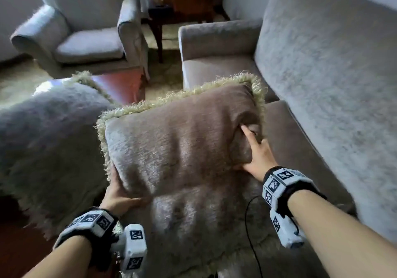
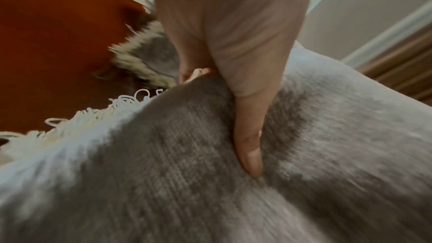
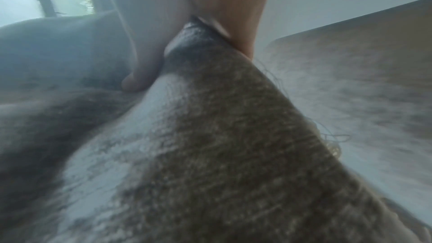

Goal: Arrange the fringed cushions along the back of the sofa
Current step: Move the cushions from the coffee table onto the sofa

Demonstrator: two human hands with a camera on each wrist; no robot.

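Note:
I hold a grey-brown cushion with a cream fringe in the air over the sofa seat. My left hand grips its near left edge, thumb pressed into the fabric. Along its right side my right hand pinches a fold of the cover, fingers hidden behind it. A second fringed cushion lies at the left. Another cushion lies under the held one, near me. The sofa back rises at the right.
A grey armchair stands at the far left. A dark wooden side table sits between it and the sofa arm. A red-brown low table is behind the left cushion. A black cable hangs from my right wrist.

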